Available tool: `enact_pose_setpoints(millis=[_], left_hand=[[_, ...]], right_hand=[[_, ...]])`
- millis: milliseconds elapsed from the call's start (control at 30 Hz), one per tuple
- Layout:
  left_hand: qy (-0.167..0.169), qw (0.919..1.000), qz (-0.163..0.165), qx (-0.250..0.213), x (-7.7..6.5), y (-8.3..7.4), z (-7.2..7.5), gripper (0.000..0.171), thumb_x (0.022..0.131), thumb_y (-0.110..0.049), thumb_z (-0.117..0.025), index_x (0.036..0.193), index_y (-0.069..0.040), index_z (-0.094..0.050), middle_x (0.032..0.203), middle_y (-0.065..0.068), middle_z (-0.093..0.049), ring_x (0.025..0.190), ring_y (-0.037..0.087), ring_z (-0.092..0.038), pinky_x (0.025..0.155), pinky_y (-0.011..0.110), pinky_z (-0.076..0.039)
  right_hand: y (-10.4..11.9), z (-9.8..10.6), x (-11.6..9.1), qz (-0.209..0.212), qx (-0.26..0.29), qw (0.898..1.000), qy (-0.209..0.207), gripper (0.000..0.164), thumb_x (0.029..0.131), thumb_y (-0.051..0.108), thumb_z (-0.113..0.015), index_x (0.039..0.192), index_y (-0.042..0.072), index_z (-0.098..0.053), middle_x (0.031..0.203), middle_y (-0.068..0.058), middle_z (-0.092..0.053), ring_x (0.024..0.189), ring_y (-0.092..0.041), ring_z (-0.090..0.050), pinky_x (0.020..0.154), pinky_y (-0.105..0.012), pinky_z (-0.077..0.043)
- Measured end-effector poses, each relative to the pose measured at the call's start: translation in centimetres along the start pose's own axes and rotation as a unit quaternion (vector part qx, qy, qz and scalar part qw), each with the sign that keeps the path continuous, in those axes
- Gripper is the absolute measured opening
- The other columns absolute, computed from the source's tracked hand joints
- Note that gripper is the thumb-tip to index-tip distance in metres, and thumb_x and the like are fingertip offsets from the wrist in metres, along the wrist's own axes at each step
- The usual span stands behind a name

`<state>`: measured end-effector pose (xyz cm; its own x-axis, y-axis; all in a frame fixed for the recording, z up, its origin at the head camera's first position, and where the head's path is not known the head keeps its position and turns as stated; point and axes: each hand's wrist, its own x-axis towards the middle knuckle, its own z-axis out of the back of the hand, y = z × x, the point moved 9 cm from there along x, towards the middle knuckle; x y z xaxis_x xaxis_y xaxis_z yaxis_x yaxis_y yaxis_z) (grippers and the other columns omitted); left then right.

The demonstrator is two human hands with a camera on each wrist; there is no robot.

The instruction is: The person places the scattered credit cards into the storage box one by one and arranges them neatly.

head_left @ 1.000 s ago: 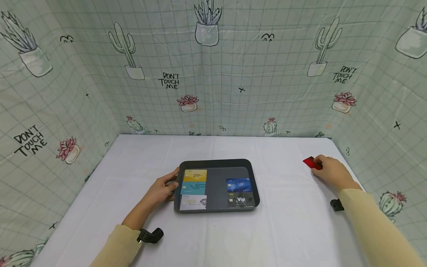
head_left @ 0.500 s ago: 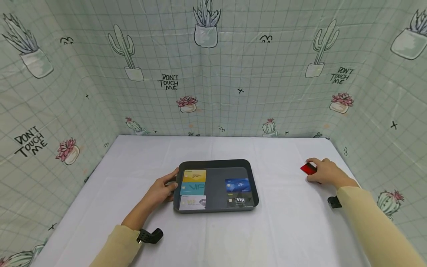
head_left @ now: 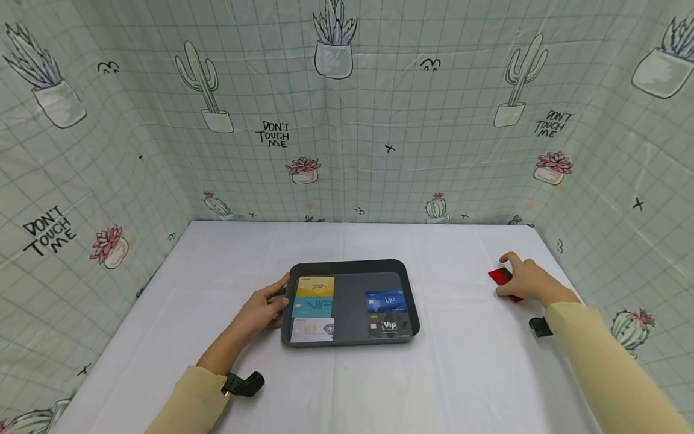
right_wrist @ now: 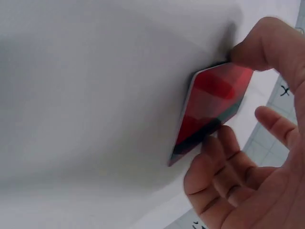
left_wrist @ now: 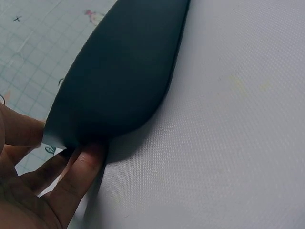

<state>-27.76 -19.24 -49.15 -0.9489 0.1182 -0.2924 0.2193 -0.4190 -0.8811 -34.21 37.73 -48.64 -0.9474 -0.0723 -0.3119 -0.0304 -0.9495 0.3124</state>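
Note:
My left hand (head_left: 262, 310) grips the left side of a dark grey tray (head_left: 352, 345), its thumb and fingers at the edge. The left wrist view shows only the outer wall of the tray (left_wrist: 119, 71) and the hand's fingers against it. To the right, my right hand (head_left: 534, 283) pinches a red and black card (head_left: 500, 276) by its edges, low over the white table. In the right wrist view, the card (right_wrist: 209, 102) sits tilted between the thumb and the fingertips. Part of the card is hidden by the hand.
In the tray, a yellow card (head_left: 316, 286), a teal card (head_left: 312, 307) and a silver card (head_left: 312, 329) lie in a left column. A blue card (head_left: 385, 301) and a black card (head_left: 390, 325) lie at the right. A patterned cloth (head_left: 336, 120) surrounds the white table (head_left: 368, 392).
My right hand has shifted slightly nearer with the red and black card, whose angle has changed, and the fingers have spread to its edges. My left hand stays at the tray.

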Motion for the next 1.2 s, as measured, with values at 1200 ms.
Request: enact_pose_setpoints(millis=[1200], left_hand=[[0.000,1.0000,-0.001,0.003,-0.1,0.1,0.0,0.063,0.107,-0.008,-0.053,0.164,-0.022,-0.030,0.162,0.025,-0.036,0.112,0.028,-0.056,0.073,0.031,-0.056]], right_hand=[[5.9,1.1,0.0,0.085,0.070,0.994,-0.001,0.077,0.080,0.012,-0.077,0.143,-0.001,-0.034,0.135,-0.034,-0.055,0.103,-0.036,-0.063,0.085,-0.046,-0.052]])
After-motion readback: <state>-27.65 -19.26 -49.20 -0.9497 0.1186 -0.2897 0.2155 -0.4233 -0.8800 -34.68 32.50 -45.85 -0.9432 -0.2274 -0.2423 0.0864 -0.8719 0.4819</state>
